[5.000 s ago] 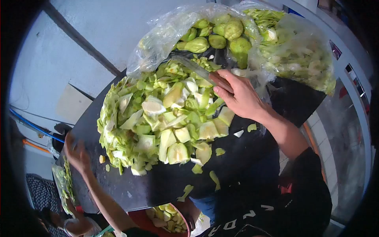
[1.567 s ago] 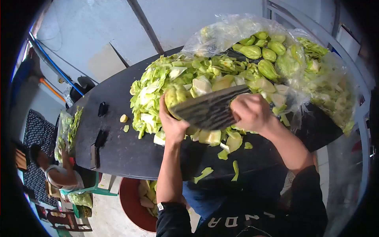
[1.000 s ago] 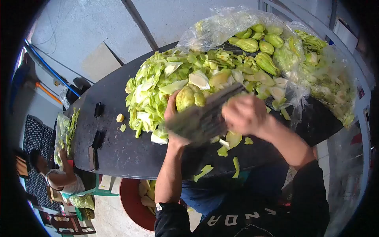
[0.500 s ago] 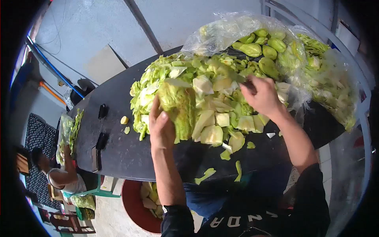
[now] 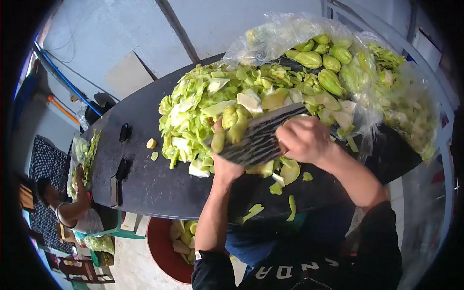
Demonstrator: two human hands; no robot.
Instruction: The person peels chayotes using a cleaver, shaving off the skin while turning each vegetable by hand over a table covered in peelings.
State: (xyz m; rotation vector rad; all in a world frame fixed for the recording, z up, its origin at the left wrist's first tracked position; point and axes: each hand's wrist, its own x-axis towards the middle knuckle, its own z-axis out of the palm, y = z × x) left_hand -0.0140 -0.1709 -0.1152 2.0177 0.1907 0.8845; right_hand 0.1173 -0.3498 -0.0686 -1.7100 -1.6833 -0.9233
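My left hand (image 5: 226,166) is closed round a green chayote (image 5: 235,121), partly hidden by the blade. My right hand (image 5: 303,139) grips the handle of a wide knife (image 5: 261,137), whose streaked blade lies across the chayote and points left. Behind and around both hands spreads a big heap of green peelings (image 5: 193,106). Cut chayote pieces (image 5: 290,171) lie below the blade, and two strips of peel sit near the table's front edge. Several whole chayotes (image 5: 309,59) rest at the mouth of a clear plastic bag (image 5: 275,38).
The dark table (image 5: 159,188) has two black objects at its left. A full plastic bag of greens (image 5: 408,101) stands at the right. Below the front edge is a red tub (image 5: 162,251) with cut pieces. Another person (image 5: 72,208) sits at the far left beside a bag of greens.
Since half a second ago, the chayote in my left hand has moved down and right, away from the camera. The knife blade has swung leftward across it. Five seconds ago my left hand was empty.
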